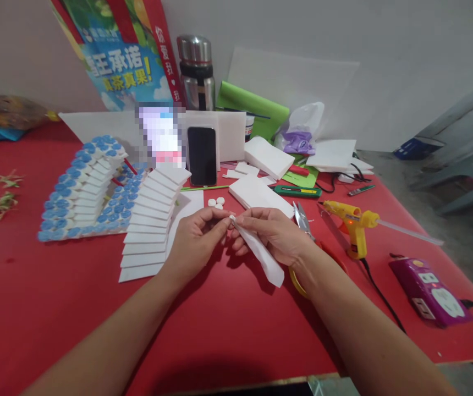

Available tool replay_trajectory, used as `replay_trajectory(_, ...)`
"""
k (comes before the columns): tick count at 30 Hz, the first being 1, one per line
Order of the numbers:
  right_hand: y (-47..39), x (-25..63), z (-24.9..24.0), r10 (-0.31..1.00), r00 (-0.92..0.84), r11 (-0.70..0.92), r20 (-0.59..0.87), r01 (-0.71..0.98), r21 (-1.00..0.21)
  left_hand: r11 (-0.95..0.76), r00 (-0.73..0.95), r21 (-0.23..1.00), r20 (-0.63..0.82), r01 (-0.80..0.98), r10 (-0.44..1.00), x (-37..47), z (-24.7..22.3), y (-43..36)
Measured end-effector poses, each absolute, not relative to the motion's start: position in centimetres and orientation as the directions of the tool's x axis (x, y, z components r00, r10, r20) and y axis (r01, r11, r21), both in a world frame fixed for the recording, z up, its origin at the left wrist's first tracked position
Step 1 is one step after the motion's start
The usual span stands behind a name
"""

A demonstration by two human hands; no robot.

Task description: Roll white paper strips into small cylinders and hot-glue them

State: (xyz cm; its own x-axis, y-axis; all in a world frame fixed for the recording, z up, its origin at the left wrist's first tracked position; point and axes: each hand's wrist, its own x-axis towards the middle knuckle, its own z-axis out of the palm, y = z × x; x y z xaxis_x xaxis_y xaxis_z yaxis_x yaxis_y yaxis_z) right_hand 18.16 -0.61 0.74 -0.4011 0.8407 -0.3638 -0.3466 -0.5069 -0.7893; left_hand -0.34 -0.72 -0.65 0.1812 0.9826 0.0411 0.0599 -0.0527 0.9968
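Observation:
My left hand (199, 236) pinches the narrow, rolled end of a white paper strip (261, 254) between thumb and fingertips. On the same end, my right hand (271, 231) closes its thumb and fingers, and the loose part of the strip slants down to the right. Small white rolls (216, 202) lie just beyond the fingertips. Left of my left hand stands a curved stepped row of white pieces (148, 223). Behind my hands rests a stack of white paper (259, 195). Scissors (301, 220) lie partly hidden under my right wrist.
A blue-and-white model (61, 203) stands left on the red table (75, 319). A yellow glue gun (354, 223), a purple power strip (432, 291) and cables are at the right. A green cutter (296, 191), black phone (202, 156), steel flask (197, 71) and more paper sit behind.

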Motion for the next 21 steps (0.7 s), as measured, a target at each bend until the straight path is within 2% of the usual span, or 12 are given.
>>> replay_trajectory(4,-0.8,17.2,0.6,0.899,-0.274,-0.417,-0.341,-0.305,-0.856,-0.035,0.172,0.999,0.028,0.040,0.985,-0.1,-0.6,-0.9)
replay_trajectory(6,-1.0,16.6,0.4,0.938,-0.182,-0.332,-0.296,-0.215,-0.919,-0.032,0.151,0.998,0.023,0.058,0.988,0.0,-0.6,-1.0)
replay_trajectory(9,-1.5,15.9,0.0,0.995,0.015,-0.104,-0.103,0.097,-0.990,-0.102,0.105,0.984,0.087,0.144,0.991,0.2,-0.7,-1.2)
replay_trajectory(11,-1.8,15.6,-0.1,0.995,0.074,0.045,0.069,0.290,-0.956,-0.188,0.085,0.962,0.174,0.200,0.981,0.3,-0.7,-1.3)
replay_trajectory(13,-2.1,15.4,-0.2,0.986,0.066,0.120,0.153,0.355,-0.927,-0.271,0.079,0.933,0.259,0.236,0.963,0.3,-0.8,-1.3)
replay_trajectory(15,-2.3,15.1,-0.2,0.990,0.052,0.106,0.128,0.307,-0.946,-0.358,0.081,0.889,0.350,0.286,0.933,0.2,-0.8,-1.3)
replay_trajectory(19,-2.6,14.6,-0.1,1.000,0.003,0.020,0.020,0.060,-0.998,-0.539,0.131,0.719,0.542,0.439,0.830,-0.2,-1.0,-1.3)
replay_trajectory(21,-2.7,14.4,-0.2,1.000,-0.003,-0.003,-0.003,-0.011,-1.000,-0.590,0.175,0.648,0.589,0.481,0.789,-0.3,-1.2,-1.5)
